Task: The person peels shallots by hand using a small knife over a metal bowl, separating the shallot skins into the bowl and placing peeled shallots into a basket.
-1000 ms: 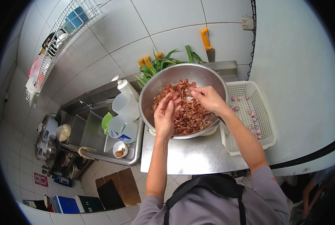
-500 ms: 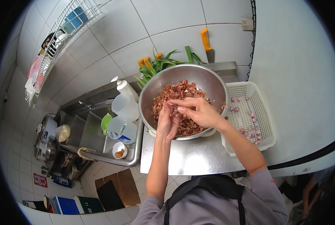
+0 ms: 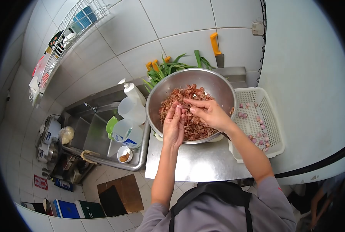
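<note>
A large steel bowl [image 3: 221, 89] stands on the metal counter, with a heap of reddish-brown skins or peelings [image 3: 195, 129] inside. Over the heap, my left hand [image 3: 174, 125] is raised with its fingers curled together around something small that I cannot make out. Close beside it on the right is my right hand [image 3: 211, 115], its thumb and forefinger slightly apart near the left fingertips; whether it holds anything is too small to tell. Right of the bowl, a white perforated basket [image 3: 275, 127] contains several small pinkish shallots [image 3: 259, 120].
Green leaves [image 3: 168, 69] and orange-handled knives [image 3: 215, 43] are behind the bowl. To the left are a pump bottle [image 3: 133, 92], clear plastic tubs [image 3: 132, 110], a small cup [image 3: 125, 154] and a sink [image 3: 97, 129]. A person's arm [image 3: 317, 205] shows at lower right.
My right hand has drawn back slightly from the left fingertips since half a second ago, when the two met. The whole view has shifted a little.
</note>
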`<state>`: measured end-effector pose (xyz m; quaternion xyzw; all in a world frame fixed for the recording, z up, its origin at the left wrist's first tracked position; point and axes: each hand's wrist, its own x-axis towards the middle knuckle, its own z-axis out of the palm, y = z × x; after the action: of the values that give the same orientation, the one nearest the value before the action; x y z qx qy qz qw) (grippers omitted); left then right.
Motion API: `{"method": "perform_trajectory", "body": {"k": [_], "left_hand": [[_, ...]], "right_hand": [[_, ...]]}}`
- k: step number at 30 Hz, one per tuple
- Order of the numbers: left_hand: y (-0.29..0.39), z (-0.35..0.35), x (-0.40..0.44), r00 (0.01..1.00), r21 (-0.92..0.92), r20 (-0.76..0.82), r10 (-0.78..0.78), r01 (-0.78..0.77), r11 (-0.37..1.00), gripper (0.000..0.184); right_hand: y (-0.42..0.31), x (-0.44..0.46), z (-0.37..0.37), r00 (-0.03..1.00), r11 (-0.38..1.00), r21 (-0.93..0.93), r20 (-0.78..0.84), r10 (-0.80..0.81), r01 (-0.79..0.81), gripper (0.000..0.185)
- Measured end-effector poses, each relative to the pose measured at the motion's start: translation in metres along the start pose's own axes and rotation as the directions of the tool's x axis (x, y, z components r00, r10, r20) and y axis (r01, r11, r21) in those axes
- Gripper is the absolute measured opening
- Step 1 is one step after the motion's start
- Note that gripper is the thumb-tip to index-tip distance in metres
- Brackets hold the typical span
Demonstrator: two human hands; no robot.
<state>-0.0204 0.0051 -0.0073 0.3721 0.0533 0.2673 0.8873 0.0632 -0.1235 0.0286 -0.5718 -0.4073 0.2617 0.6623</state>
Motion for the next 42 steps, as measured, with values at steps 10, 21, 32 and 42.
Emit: {"method": "perform_trajectory", "body": {"k": [10,21,32,42], "left_hand": [[-0.007,-0.004,-0.002,0.996,-0.06,0.086,0.016,-0.011,0.998,0.019],[-0.011,-0.009,-0.005,0.984,-0.001,0.137,0.118,-0.119,0.993,0.019],[-0.027,0.039,-0.034,0.98,0.545,0.198,-0.007,-0.104,0.832,0.021],[-0.049,0.072,0.011,0.893,0.874,0.432,-0.123,-0.381,0.301,0.022]], "right_hand": [[0.005,-0.004,0.003,0.991,0.984,0.147,0.108,0.084,-0.1,0.031],[0.006,-0.006,0.007,0.97,0.893,0.384,0.15,0.19,-0.234,0.029],[-0.004,0.001,-0.054,0.967,0.914,0.349,-0.072,0.246,-0.206,0.034],[-0.031,-0.016,-0.103,0.961,0.98,0.008,-0.192,0.198,-0.2,0.034]]}}
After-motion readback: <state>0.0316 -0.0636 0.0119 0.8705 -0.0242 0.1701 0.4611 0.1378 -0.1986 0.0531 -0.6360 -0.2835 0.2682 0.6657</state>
